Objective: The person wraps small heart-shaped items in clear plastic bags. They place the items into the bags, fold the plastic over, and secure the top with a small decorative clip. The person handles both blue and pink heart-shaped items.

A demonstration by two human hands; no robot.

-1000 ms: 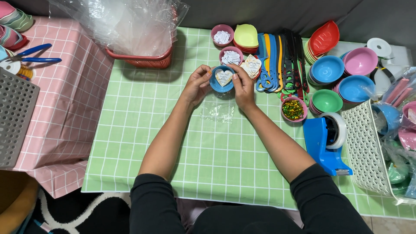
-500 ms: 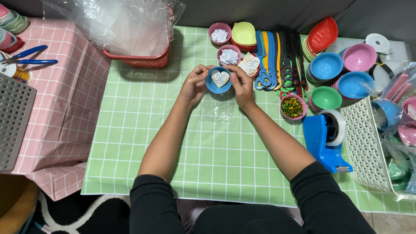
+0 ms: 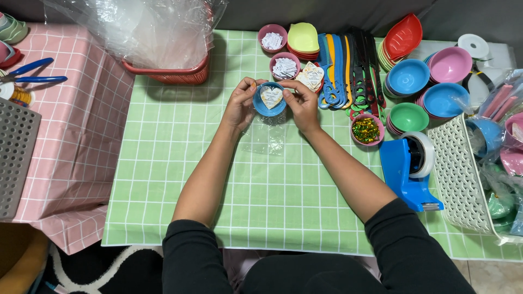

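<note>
Both my hands, left hand [image 3: 239,104] and right hand [image 3: 303,103], grip the small blue bowl [image 3: 270,100] above the green table [image 3: 180,179]. Heart tag [image 3: 271,97] sits inside; clear bag [image 3: 265,136] underneath looks unfilled, so bagging seems left.

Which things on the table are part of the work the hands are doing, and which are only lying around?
In use:
- left hand and right hand, both holding the small blue bowl
- heart-shaped card in that bowl
- clear plastic bag below the hands

Lying about:
- blue tape dispenser
- combs
- bowl of glitter
- red basket
- blue pliers
</note>
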